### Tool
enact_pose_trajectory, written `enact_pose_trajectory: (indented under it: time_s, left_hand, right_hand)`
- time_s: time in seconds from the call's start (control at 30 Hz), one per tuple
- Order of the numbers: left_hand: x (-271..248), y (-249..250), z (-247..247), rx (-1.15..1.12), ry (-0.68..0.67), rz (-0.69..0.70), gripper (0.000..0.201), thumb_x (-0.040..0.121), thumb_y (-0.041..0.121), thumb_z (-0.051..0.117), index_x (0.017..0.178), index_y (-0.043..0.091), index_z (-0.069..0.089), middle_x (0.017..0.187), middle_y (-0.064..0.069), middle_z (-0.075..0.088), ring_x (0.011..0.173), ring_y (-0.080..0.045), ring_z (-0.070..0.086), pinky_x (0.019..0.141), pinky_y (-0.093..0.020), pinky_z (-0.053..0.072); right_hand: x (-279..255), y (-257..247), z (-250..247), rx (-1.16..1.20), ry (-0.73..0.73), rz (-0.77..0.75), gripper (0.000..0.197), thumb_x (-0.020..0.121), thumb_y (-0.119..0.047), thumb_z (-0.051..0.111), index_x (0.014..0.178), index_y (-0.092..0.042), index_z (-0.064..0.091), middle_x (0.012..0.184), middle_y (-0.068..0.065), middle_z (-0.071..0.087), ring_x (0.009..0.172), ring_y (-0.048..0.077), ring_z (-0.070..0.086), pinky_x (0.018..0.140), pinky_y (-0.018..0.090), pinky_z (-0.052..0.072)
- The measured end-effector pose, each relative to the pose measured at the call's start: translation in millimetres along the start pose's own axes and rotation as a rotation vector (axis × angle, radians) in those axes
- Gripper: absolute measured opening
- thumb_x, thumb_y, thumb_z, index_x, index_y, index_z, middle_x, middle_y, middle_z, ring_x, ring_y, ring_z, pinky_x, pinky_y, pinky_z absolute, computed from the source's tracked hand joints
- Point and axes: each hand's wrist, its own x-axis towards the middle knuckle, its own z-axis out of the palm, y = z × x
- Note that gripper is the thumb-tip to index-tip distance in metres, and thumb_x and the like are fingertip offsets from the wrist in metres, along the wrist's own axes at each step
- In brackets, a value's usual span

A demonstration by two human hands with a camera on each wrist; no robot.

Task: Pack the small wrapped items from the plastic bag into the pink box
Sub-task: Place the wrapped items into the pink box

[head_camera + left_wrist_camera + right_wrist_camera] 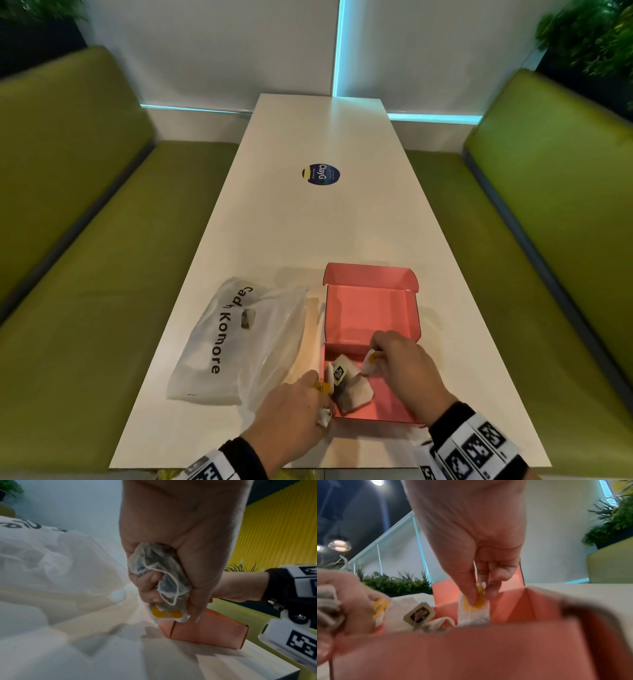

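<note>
Right in the pink box (371, 308), lid flap up at the far side, a couple of wrapped tea-bag packets (349, 387) already lie in the near left corner, one showing a dark label. The right hand (399, 363) is over the box's near half, thumb and forefinger pinched on a yellow-tagged packet (474, 609) that hangs upright just above the floor of the box. The left hand (291, 407) sits at the box's near left edge, fingers curled tight round a crumpled bundle of packets (161, 580), a yellow tag poking out below the fist. So this looks like the placing step, mid-load. Next, I'd judge, the right hand needs to let its packet down beside the others, then the left must tip its bundle over the wall without snagging strings. The plastic bag (236, 339) lies just left of the box on the white table (308, 222), with one small item (247, 318) showing through it; that still needs fetching.
</note>
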Motion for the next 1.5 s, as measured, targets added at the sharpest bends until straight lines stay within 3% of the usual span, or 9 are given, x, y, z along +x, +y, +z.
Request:
enact_pose_trajectory:
  time_s: [0.13,0.33,0.53,0.73,0.87,0.93,1.13,1.3,1.5]
  left_hand:
    - [-1,0,0,0.002,-0.003,0.004,0.031,0.093,0.035,0.042,0.118,0.029,0.06,0.118,0.001,0.044,0.1,-0.026,0.056,0.078,-0.032,0.041]
    - [-2,1,-2,0.019,0.007,0.0,0.03,0.094,0.034,0.041,0.114,0.025,0.061,0.117,-0.001,0.043,0.099,-0.027,0.055,0.071,-0.028,0.035]
    - [-1,-2,-1,-0.054,0.042,0.018,0.031,0.091,0.041,0.048,0.119,0.031,0.06,0.117,0.002,0.044,0.101,-0.023,0.055,0.073,-0.026,0.035]
    - [-10,-22,-12,-0.484,0.147,0.029,0.032,0.077,0.058,0.064,0.106,0.047,0.065,0.092,0.009,0.045,0.087,-0.006,0.051,0.072,-0.018,0.039]
    - [-13,-23,-26,-1.063,0.3,0.065,0.014,0.08,0.039,0.067,0.092,0.037,0.074,0.082,0.0,0.059,0.062,-0.004,0.057,0.054,-0.017,0.043]
    - [-9,-21,-28,-1.157,0.318,0.029,0.012,0.084,0.03,0.066,0.091,0.027,0.075,0.073,0.004,0.061,0.056,-0.003,0.056,0.05,-0.017,0.041]
    - [-3,-17,-10,-0.735,0.234,0.064,0.008,0.079,0.042,0.069,0.08,0.05,0.067,0.089,0.008,0.051,0.086,-0.004,0.056,0.075,-0.017,0.043]
    - [-6,-16,1,-0.467,0.136,0.04,0.027,0.084,0.052,0.059,0.108,0.043,0.066,0.083,0.014,0.036,0.094,-0.009,0.048,0.082,-0.02,0.041]
    - [-6,-16,2,-0.487,0.175,0.044,0.026,0.085,0.052,0.057,0.108,0.043,0.066,0.085,0.014,0.039,0.092,-0.006,0.047,0.077,-0.018,0.038]
  right_hand:
    - [-1,2,4,0.021,0.095,0.035,0.022,0.082,-0.01,0.057,0.103,-0.013,0.051,0.103,0.003,0.046,0.082,0.029,0.058,0.066,0.037,0.045]
    - [3,4,6,0.161,0.18,0.056,0.019,0.078,-0.001,0.061,0.087,-0.013,0.049,0.088,0.001,0.046,0.075,0.027,0.056,0.064,0.038,0.046]
    - [-5,3,4,0.141,0.187,0.069,0.019,0.078,-0.002,0.06,0.091,-0.012,0.049,0.092,0.0,0.045,0.071,0.023,0.051,0.061,0.032,0.041]
    - [-25,10,-17,0.07,0.006,0.011,0.028,0.078,-0.018,0.066,0.074,-0.029,0.04,0.082,-0.007,0.052,0.065,0.004,0.045,0.06,0.016,0.034]
    - [-28,2,-26,0.152,-0.138,-0.12,0.027,0.08,-0.021,0.065,0.066,-0.036,0.047,0.072,-0.017,0.053,0.061,0.003,0.049,0.06,0.01,0.035]
    - [-22,-1,-18,0.061,-0.185,-0.169,0.011,0.081,-0.019,0.062,0.078,-0.03,0.061,0.076,-0.016,0.056,0.066,-0.002,0.05,0.061,0.008,0.034]
    - [-10,2,13,-0.233,-0.258,-0.254,0.039,0.088,-0.013,0.045,0.12,-0.033,0.058,0.121,-0.002,0.055,0.105,0.025,0.059,0.084,0.034,0.046]
    - [-8,8,19,-0.314,-0.266,-0.307,0.025,0.089,-0.021,0.046,0.107,-0.021,0.063,0.12,-0.001,0.053,0.099,0.029,0.06,0.079,0.039,0.048]
    - [-12,12,7,-0.244,-0.218,-0.406,0.04,0.086,-0.037,0.03,0.099,-0.019,0.063,0.111,0.0,0.055,0.092,0.025,0.06,0.072,0.035,0.044]
